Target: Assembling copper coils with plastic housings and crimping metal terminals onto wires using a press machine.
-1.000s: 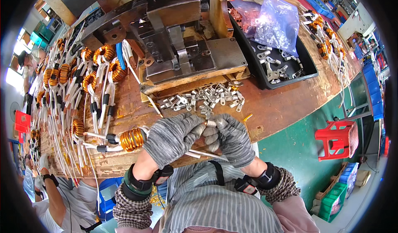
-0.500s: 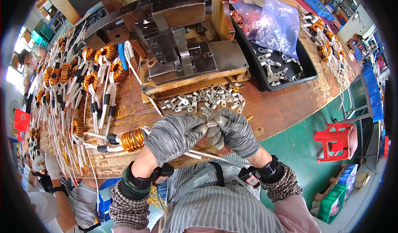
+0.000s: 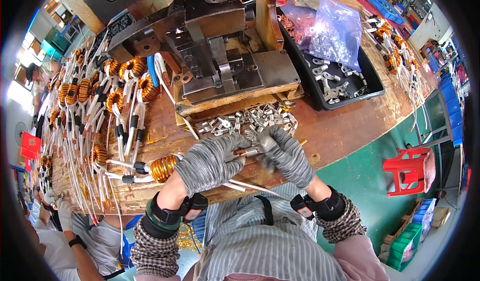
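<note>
My left hand (image 3: 212,162), in a grey knit glove, is closed around a wire lead whose bare copper end (image 3: 239,152) sticks out past the fingers. A silver cable lug (image 3: 251,151) sits at the tip of that copper. My right hand (image 3: 287,157), gloved too, pinches at the lug's far side, its fingertips slightly blurred. Beside my left wrist lies an orange copper toroid coil (image 3: 162,169) with white leads. Just beyond my hands, a pile of loose silver cable lugs (image 3: 225,123) is spread before a dark metal press (image 3: 220,71).
Many coils with white leads (image 3: 80,131) cover the left of the wooden table (image 3: 345,126). Right of the press stands a black tray (image 3: 345,102) with lugs and a clear plastic bag (image 3: 334,33). A co-worker's gloved hand (image 3: 65,215) is at lower left. A red stool (image 3: 409,172) stands at right.
The copper wire end now shows between my hands, meeting the lug. My right fingers have shifted slightly and blur with motion. The view has shifted a little.
</note>
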A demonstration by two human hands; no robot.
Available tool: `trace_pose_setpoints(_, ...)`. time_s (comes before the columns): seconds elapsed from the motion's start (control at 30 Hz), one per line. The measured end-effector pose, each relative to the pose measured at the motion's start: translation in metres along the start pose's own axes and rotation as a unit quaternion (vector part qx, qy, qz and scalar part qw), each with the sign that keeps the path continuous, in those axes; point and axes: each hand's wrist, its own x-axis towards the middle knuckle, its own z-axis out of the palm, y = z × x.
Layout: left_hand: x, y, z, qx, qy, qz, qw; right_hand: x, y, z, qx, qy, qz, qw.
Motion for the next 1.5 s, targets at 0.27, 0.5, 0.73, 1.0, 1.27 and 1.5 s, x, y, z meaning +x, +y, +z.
trace_pose_setpoints(0.27,0.0,-0.006,0.009,0.128,0.07,0.109,0.983,0.003,0.034,0.011,-0.199,0.096,-0.16,0.962)
trace_pose_setpoints(0.5,-0.007,-0.015,0.008,0.153,0.061,0.012,0.986,0.011,0.036,0.013,-0.252,0.073,-0.196,0.945)
trace_pose_setpoints(0.73,-0.002,-0.002,0.019,0.139,0.042,-0.008,0.989,0.006,0.036,0.013,-0.257,0.128,-0.22,0.932)
trace_pose_setpoints(1.0,-0.01,-0.006,0.013,0.27,0.034,0.01,0.962,0.015,0.055,0.021,-0.248,0.184,-0.25,0.918)
trace_pose_setpoints(1.27,-0.067,0.023,-0.036,0.457,0.043,-0.009,0.888,0.027,0.06,0.019,-0.26,0.198,-0.318,0.89)
trace_pose_setpoints(1.5,-0.074,-0.011,-0.039,0.424,0.064,0.004,0.903,0.023,0.053,0.024,-0.206,0.173,-0.28,0.922)
